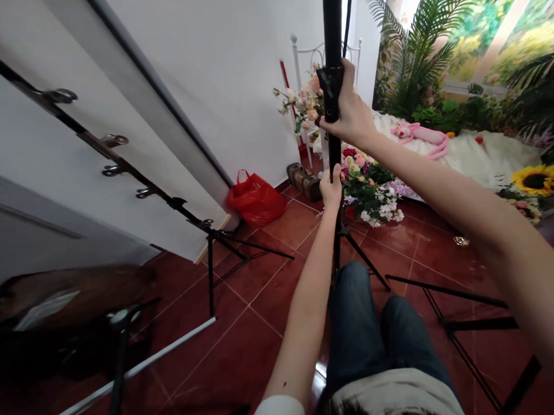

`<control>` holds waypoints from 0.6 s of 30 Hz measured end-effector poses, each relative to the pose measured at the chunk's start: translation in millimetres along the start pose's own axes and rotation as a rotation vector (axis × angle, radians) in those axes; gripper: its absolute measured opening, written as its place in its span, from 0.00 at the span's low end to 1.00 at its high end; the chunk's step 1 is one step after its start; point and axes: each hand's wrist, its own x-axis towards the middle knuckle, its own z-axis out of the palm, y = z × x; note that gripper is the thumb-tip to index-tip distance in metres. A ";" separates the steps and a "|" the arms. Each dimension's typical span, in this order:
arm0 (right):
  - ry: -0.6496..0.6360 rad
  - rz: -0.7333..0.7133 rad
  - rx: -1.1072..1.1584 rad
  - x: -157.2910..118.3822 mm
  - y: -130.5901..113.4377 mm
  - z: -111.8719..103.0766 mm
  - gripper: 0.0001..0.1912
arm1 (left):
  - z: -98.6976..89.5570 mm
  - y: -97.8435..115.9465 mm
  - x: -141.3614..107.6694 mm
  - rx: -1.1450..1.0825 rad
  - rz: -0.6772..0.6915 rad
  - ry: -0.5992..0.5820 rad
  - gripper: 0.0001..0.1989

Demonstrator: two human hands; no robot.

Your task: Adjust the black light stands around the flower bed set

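A black stand pole (333, 27) rises upright in front of me, its tripod legs on the red tiled floor. My left hand (332, 190) is closed round the pole's lower part, thumb pointing up. Higher up, my right hand (353, 115) grips the pole at a black collar (330, 86), with its thumb below the collar and its fingers partly hidden behind the pole. A thin black cable hangs beside the top of the pole.
Left are a second stand (208, 226) with metal clips, a white tube (128, 376) and a red bag (256, 199). Flowers (372, 188) stand behind the pole, beside a white-draped bed (477, 162). More tripod legs (475, 325) spread at right.
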 end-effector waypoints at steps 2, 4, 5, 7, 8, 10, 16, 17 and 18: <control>0.076 0.021 -0.034 -3.1 5.3 6.7 0.43 | -2.8 -3.2 -1.9 0.005 0.019 -0.039 0.24; 0.150 0.026 -0.052 -7.6 9.6 13.0 0.44 | -2.9 -9.1 -4.9 -0.011 0.010 -0.104 0.19; 0.179 0.018 -0.056 -10.1 10.9 16.1 0.43 | -2.1 -12.5 -6.5 -0.021 0.000 -0.127 0.20; 0.207 0.009 -0.063 -15.9 12.2 22.1 0.42 | 0.4 -18.8 -9.2 -0.016 -0.017 -0.141 0.24; 0.200 0.016 -0.069 -19.4 12.4 24.8 0.42 | 1.6 -21.2 -10.1 0.001 -0.024 -0.126 0.24; 0.149 0.054 -0.077 -28.1 12.9 30.0 0.43 | 3.0 -24.2 -11.5 0.042 -0.037 -0.079 0.20; -0.099 0.101 -0.018 -70.7 22.7 46.6 0.41 | 0.1 -30.8 -11.4 0.042 -0.044 -0.068 0.19; -0.131 0.113 -0.016 -79.2 24.3 50.5 0.41 | -0.1 -32.9 -11.1 0.043 -0.036 -0.070 0.20; -0.156 0.128 -0.015 -87.2 25.4 54.9 0.41 | -0.1 -35.1 -10.8 0.042 -0.027 -0.066 0.21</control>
